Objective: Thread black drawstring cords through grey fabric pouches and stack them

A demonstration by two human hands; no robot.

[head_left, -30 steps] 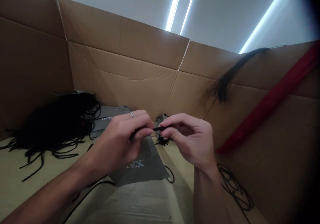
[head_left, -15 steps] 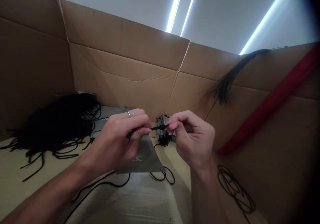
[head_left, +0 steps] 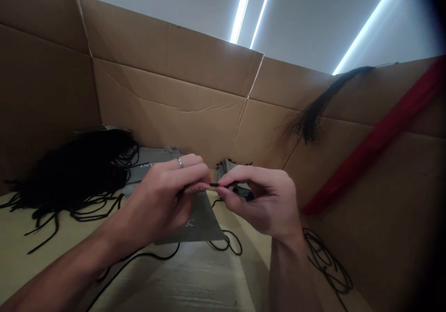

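My left hand [head_left: 174, 189], with a ring on one finger, pinches a black cord [head_left: 213, 185] between thumb and fingers. My right hand [head_left: 263, 200] grips the same cord a short way along, thumb against forefinger, so only a brief dark stretch shows between the two. Below my left hand hangs a grey pouch [head_left: 207, 221] with pale lettering, partly covered by that hand. A loop of black cord [head_left: 233, 247] lies by the pouch's lower right corner, and another black cord [head_left: 149, 255] curves across the surface below it.
Black cords [head_left: 83, 172] are heaped at the left beside grey printed pouches [head_left: 142, 159]. Cardboard walls [head_left: 167, 89] surround the work surface [head_left: 195, 279]. Coiled cord [head_left: 327, 261] lies at right, below a red strip [head_left: 369, 145] and a black bristly tuft [head_left: 310, 121].
My right hand has moved left, closer to my left hand, and its fingers now cover the thicker part of the cord. The pouch has shifted slightly left.
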